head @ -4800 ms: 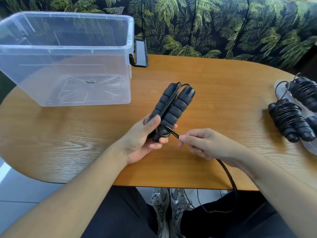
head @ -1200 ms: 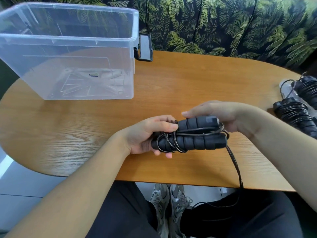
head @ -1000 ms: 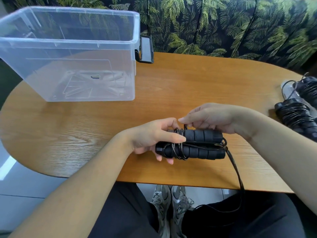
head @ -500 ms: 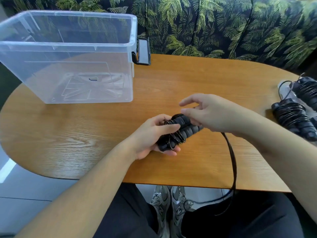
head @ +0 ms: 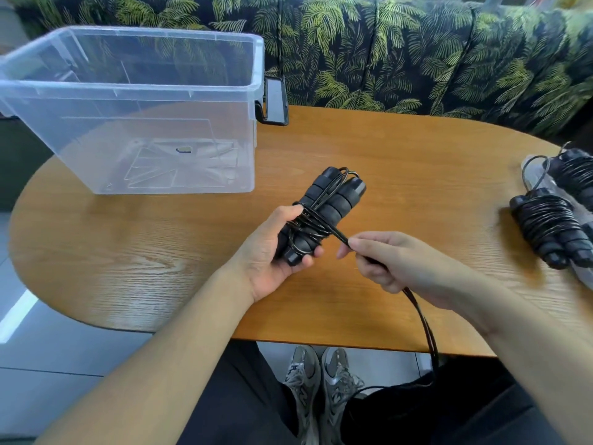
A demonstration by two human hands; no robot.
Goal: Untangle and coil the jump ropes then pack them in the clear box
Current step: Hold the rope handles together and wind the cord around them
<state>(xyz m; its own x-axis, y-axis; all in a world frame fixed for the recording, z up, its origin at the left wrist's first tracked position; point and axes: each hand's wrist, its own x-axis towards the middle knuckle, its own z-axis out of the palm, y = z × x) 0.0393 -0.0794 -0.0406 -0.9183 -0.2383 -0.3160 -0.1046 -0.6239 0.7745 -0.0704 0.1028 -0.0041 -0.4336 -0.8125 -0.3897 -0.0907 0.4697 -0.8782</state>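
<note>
Foam-gripped black jump-rope handles (head: pixel 324 213) sit clamped side by side in the left hand (head: pixel 272 252) above the wooden bench (head: pixel 417 162) as the right hand (head: pixel 385 258) pinches the thin, springy, probably slippery cord (head: pixel 423 319), best held taut near the bundle.

Count: three jump ropes showing, one partly wound rope (head: pixel 321 216) over mid-surface, two coiled bundles (head: pixel 550 228) (head: pixel 577 175) lying at the right edge. One clear box (head: pixel 134 101) sitting at the far-left corner.
</note>
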